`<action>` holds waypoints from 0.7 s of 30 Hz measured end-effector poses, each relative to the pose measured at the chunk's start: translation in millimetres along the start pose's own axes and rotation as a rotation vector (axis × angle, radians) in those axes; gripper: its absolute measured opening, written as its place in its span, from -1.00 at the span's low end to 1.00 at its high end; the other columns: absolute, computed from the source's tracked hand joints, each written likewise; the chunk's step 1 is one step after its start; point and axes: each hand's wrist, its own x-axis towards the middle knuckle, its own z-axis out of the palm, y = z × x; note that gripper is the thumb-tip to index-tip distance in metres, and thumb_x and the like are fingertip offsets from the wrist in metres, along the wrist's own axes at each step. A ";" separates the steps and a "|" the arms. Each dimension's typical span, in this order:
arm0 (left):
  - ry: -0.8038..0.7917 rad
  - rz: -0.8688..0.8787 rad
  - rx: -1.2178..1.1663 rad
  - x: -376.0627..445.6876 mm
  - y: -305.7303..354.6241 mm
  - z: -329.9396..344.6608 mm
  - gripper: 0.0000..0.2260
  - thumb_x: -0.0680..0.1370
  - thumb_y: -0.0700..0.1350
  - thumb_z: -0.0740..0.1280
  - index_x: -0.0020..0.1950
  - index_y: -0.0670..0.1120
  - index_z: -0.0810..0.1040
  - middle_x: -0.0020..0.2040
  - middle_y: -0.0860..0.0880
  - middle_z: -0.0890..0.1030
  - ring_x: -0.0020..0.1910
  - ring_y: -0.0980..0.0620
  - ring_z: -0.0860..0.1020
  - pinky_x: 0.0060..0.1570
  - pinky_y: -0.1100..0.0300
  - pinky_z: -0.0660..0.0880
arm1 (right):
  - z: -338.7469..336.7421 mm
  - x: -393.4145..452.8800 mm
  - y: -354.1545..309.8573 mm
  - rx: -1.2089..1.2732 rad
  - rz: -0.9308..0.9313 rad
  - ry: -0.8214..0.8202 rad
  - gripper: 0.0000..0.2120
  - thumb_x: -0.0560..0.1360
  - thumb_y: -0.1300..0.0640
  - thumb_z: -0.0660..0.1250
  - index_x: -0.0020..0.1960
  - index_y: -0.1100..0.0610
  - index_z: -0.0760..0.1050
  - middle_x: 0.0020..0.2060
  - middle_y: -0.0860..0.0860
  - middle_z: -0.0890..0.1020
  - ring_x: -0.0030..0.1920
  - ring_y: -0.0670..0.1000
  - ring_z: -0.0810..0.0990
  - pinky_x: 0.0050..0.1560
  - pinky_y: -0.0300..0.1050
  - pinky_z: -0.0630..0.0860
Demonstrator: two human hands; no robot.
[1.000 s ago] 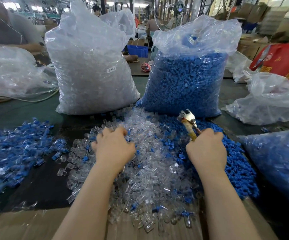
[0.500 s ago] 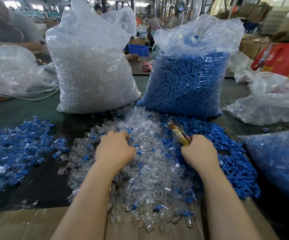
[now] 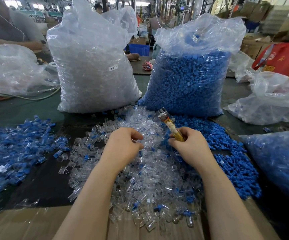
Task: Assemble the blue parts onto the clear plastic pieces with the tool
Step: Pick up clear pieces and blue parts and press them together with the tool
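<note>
Clear plastic pieces [image 3: 150,170] lie heaped mid-bench, too many to count; loose blue parts [image 3: 227,153] are piled to the right, touching that heap. We see two big upright bags behind: clear bag [image 3: 91,66] full of clear pieces, blue bag [image 3: 190,80] full of blue parts. Assembled pieces [image 3: 15,146] are spread on the left of the bench [image 3: 45,179]. Our left hand [image 3: 123,146] is palm down on the clear heap, fingers curled; what it holds, we cannot tell. Our right hand [image 3: 190,146] grips one tool [image 3: 169,125], metal tip tilted up and away.
</note>
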 end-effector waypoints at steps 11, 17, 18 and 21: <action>0.050 0.132 -0.277 -6.9 24.8 18.9 -0.91 0.47 -0.10 0.49 -0.13 0.10 0.66 -0.27 0.16 0.65 -0.27 0.30 0.57 -0.33 0.50 0.40 | -2.2 -9.4 -14.0 0.330 -0.123 -0.107 -0.84 0.45 0.25 0.44 -0.19 0.00 0.59 -0.33 0.01 0.62 -0.38 -0.18 0.48 -0.36 -0.36 0.42; 0.060 0.176 -0.170 -7.0 22.8 17.2 -0.87 0.50 -0.10 0.46 -0.21 0.10 0.61 -0.34 0.13 0.60 -0.39 0.30 0.50 -0.39 0.45 0.37 | 0.4 -9.4 -13.5 0.361 -0.148 -0.109 -0.95 0.45 0.14 0.48 -0.17 0.05 0.62 -0.22 0.20 0.63 -0.29 -0.09 0.49 -0.25 -0.20 0.43; 0.054 0.192 -0.138 -7.3 23.5 17.4 -0.86 0.49 -0.09 0.46 -0.22 0.11 0.60 -0.33 0.14 0.60 -0.38 0.28 0.50 -0.39 0.43 0.36 | 1.5 -9.0 -13.7 0.353 -0.154 -0.102 -0.93 0.45 0.15 0.48 -0.19 0.05 0.61 -0.23 0.20 0.63 -0.31 -0.09 0.48 -0.27 -0.22 0.42; 0.031 0.202 -0.101 -7.0 25.0 17.9 -0.88 0.49 -0.13 0.45 -0.18 0.09 0.60 -0.27 0.13 0.63 -0.28 0.23 0.56 -0.31 0.35 0.44 | 3.2 -7.8 -13.6 0.307 -0.156 -0.093 -0.93 0.44 0.17 0.46 -0.19 0.08 0.59 -0.25 0.20 0.60 -0.33 -0.07 0.44 -0.28 -0.14 0.40</action>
